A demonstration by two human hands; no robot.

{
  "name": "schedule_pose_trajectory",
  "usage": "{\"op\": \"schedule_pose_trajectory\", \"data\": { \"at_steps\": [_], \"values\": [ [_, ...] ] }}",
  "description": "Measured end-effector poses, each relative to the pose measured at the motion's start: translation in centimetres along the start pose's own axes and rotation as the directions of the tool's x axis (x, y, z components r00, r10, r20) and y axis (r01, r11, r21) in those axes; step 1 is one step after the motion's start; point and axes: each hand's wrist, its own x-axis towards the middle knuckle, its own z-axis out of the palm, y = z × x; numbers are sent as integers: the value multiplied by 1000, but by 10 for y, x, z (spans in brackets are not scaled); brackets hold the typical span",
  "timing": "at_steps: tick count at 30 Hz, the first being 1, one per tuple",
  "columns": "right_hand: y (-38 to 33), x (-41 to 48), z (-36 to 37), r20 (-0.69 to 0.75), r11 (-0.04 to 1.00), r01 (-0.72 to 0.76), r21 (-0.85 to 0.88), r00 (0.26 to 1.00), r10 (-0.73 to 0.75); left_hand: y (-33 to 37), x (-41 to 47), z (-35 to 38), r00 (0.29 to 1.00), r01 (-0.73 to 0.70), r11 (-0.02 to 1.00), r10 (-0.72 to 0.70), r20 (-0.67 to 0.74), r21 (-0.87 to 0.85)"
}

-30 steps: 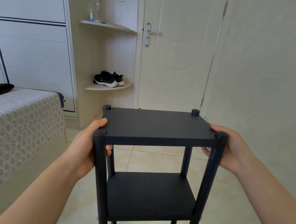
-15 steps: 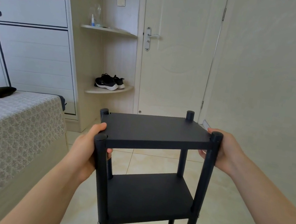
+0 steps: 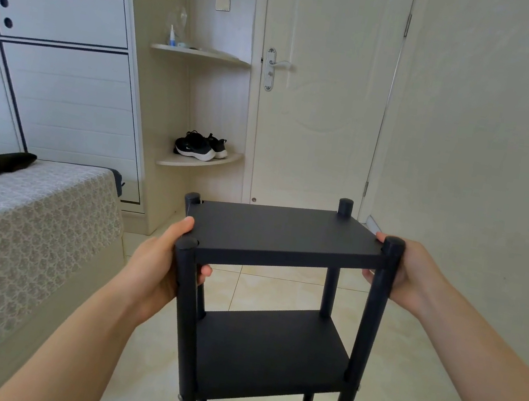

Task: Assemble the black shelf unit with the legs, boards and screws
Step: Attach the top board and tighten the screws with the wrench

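Shelf unit (image 3: 270, 350) shifts slightly lower in frame; our left hand (image 3: 156, 263) and right hand (image 3: 414, 276) still grip ends of top board (image 3: 285, 235). Assembly looks done; we judge placement next.

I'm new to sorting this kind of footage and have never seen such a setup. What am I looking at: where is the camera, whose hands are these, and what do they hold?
There is no machine here. The camera sits on a person's head and looks forward and down, so the two bare arms reaching in from below are the wearer's own. The left hand and the right hand each grip one end of the top board of a black shelf unit, thumb on top and fingers underneath. The unit looks put together: four round legs and three boards, one under another. Its feet are out of the picture, so I cannot tell whether it stands on the tiled floor or is lifted. Around it are a bed on the left, a closed door ahead and black shoes on a corner shelf.
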Motion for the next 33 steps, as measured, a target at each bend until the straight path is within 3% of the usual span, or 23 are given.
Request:
{"op": "schedule_pose_trajectory", "data": {
  "at_steps": [33],
  "values": [
    [5, 4, -6, 42, 999, -43, -34, 998, 44, -8, 9, -16, 1000, 22, 994, -20, -16, 106]
  ]
}}
